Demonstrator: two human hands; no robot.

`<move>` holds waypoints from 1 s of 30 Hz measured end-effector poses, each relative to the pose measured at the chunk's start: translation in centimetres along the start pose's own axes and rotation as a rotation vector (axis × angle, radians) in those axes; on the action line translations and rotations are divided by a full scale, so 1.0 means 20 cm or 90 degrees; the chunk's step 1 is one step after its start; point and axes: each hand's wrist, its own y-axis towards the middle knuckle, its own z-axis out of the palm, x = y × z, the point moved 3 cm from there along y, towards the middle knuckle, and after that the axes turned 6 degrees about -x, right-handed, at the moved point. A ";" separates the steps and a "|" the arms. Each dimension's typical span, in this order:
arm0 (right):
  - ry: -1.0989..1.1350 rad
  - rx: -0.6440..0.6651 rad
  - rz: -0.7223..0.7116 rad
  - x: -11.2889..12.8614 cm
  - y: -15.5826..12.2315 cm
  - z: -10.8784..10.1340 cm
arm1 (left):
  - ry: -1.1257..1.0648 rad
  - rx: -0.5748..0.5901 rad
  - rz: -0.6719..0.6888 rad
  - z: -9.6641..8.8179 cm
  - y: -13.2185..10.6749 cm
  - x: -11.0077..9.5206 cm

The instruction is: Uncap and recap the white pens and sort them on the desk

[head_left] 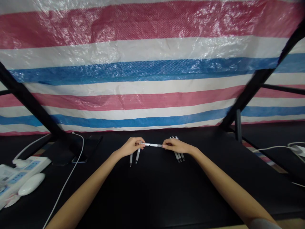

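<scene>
A white pen (153,145) with a grey grip section is held level between my two hands, above the black table. My left hand (133,145) pinches its left end, fingers closed. At the other end, the fingertips of my right hand (175,145) are closed on the grey part. Two more pens, one of them a white and grey pen (138,156), lie under and just below my left hand, tips toward me. Beneath my right hand sit three similar pens (179,156) side by side, partly covered by the hand.
A white power strip (28,173) with a plug and a white computer mouse (31,184) lie at the left. A white cable (71,173) runs toward me. Black slanted legs (247,92) stand on both sides, before a striped plastic sheet (143,73).
</scene>
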 end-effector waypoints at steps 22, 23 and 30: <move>-0.009 -0.045 -0.054 -0.01 0.00 0.00 | 0.003 -0.007 -0.010 0.00 0.00 -0.01; -0.004 -0.055 -0.051 -0.01 0.00 -0.01 | 0.002 -0.007 -0.010 0.00 0.00 -0.01; -0.018 -0.062 -0.069 0.00 0.00 -0.01 | 0.003 -0.002 -0.004 0.01 0.00 0.01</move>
